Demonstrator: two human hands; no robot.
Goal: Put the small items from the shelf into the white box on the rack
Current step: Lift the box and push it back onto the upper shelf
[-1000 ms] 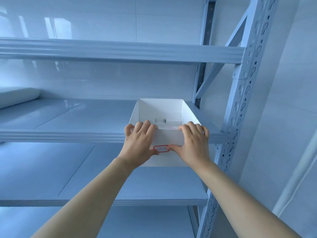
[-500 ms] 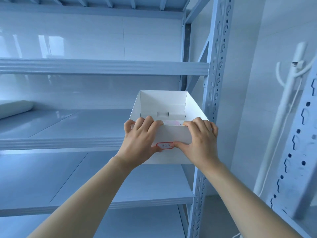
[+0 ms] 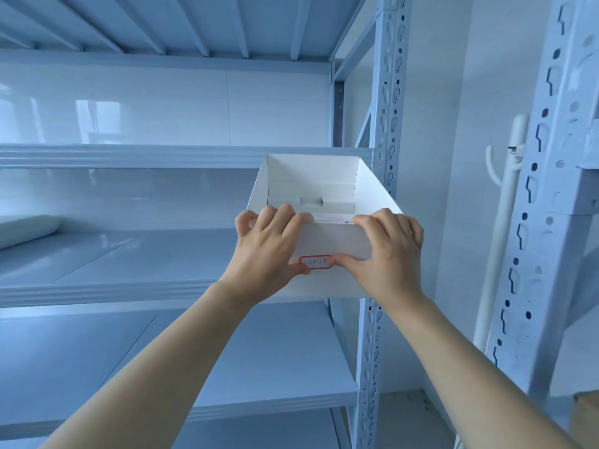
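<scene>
White card forms the box, which is held at its near wall by both hands, in front of the grey rack's middle shelf and close to the right-hand upright. The left hand is closed over the near rim at its left corner, fingers curled inside and the thumb pressed to the outer face just left of a red-bordered label. The right hand mirrors it at the right corner, thumb tip just right of the label. Both grips are pinches on the card wall, not spread.

The box's long axis runs away from the body, toward the rack's back panel, with the open top tilted slightly toward the camera. Something pale pink is glimpsed inside just behind the near rim; what it is cannot be told. Whether the base rests on the shelf edge or hangs free cannot be told either.

Both hands sit equally near, so any slide along that axis would likely be driven evenly by the two; an uneven pull would probably skew the box against the upright.
</scene>
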